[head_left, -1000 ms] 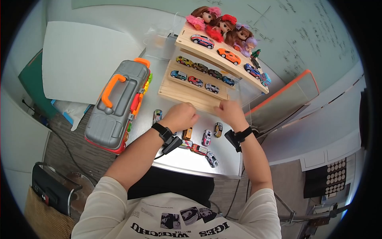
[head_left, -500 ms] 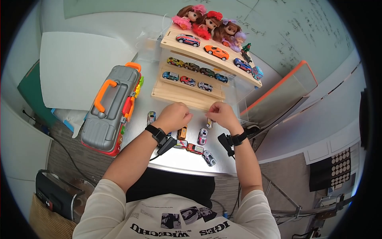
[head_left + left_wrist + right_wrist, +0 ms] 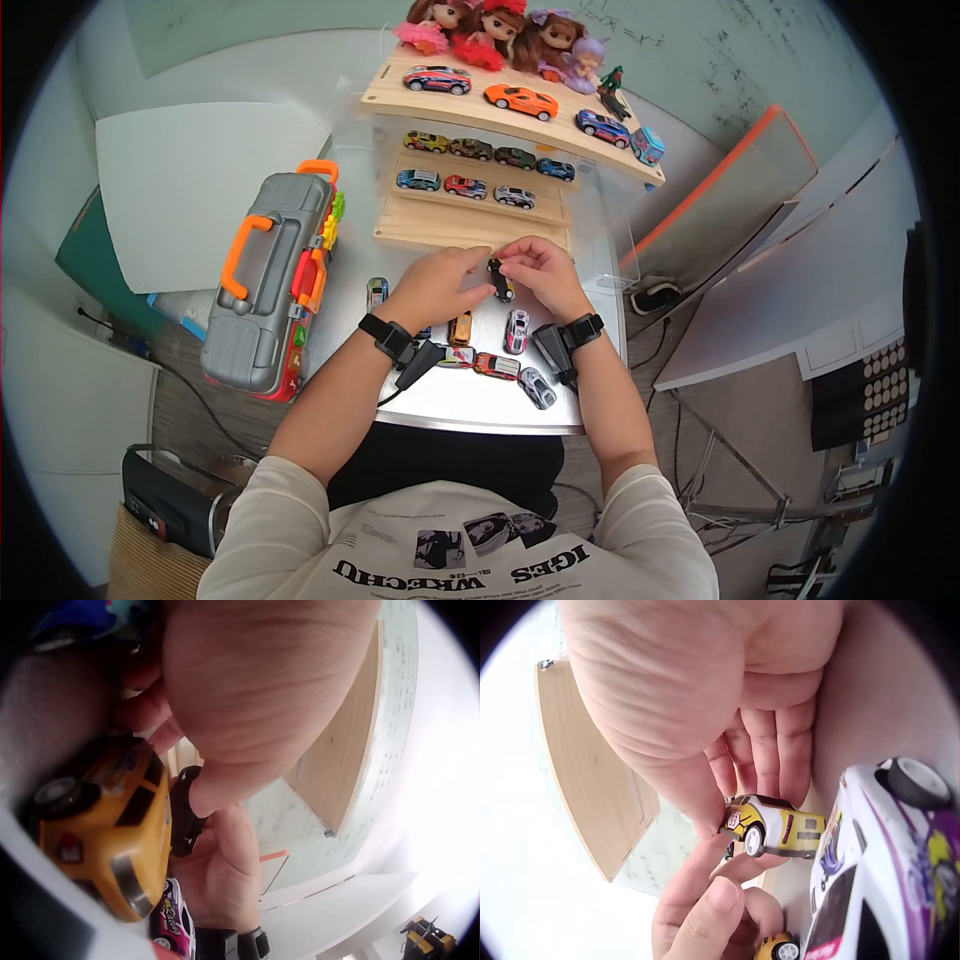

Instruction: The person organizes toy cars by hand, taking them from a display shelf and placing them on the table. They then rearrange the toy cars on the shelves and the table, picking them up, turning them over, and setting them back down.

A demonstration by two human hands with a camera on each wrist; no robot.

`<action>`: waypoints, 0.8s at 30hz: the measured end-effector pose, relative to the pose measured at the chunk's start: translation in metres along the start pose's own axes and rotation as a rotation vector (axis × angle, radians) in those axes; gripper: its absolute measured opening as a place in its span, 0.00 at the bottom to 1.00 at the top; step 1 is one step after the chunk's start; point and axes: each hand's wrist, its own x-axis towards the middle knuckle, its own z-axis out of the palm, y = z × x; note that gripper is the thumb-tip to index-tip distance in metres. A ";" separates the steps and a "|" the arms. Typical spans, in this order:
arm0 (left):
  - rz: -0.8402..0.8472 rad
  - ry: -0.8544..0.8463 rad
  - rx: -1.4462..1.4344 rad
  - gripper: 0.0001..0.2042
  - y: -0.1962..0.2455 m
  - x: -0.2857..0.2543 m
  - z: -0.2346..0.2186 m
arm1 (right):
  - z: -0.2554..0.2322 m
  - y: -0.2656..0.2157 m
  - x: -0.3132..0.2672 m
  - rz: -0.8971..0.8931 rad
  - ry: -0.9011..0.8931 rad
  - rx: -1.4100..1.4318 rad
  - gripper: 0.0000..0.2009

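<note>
Over the near side of the table, my right hand (image 3: pixel 552 281) pinches a small yellow and white toy car (image 3: pixel 780 828) between thumb and fingers. The car is tipped on end, its dark underside (image 3: pixel 184 814) turned toward the left wrist camera. My left hand (image 3: pixel 432 290) comes in from the other side, fingertips right at the car and thumb held apart from the index finger. Below the hands lie an orange toy car (image 3: pixel 460 328) and a white and pink one (image 3: pixel 516 332). A blue toy car (image 3: pixel 90 622) lies under my left hand.
Several more toy cars, such as a red one (image 3: pixel 497 366) and a silver one (image 3: pixel 537 388), lie near the table's front edge. Ahead stands a wooden tiered shelf (image 3: pixel 460 222) with rows of cars, and dolls (image 3: pixel 487 35) on top. A grey toolbox (image 3: pixel 265 290) stands left.
My right hand has picked up the yellow car from the table and brought it left toward my left hand. Both hands are now close together. The head view has shifted.
</note>
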 end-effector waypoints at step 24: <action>0.136 0.187 -0.072 0.17 0.004 0.004 -0.001 | 0.009 -0.003 -0.006 -0.002 -0.037 -0.035 0.16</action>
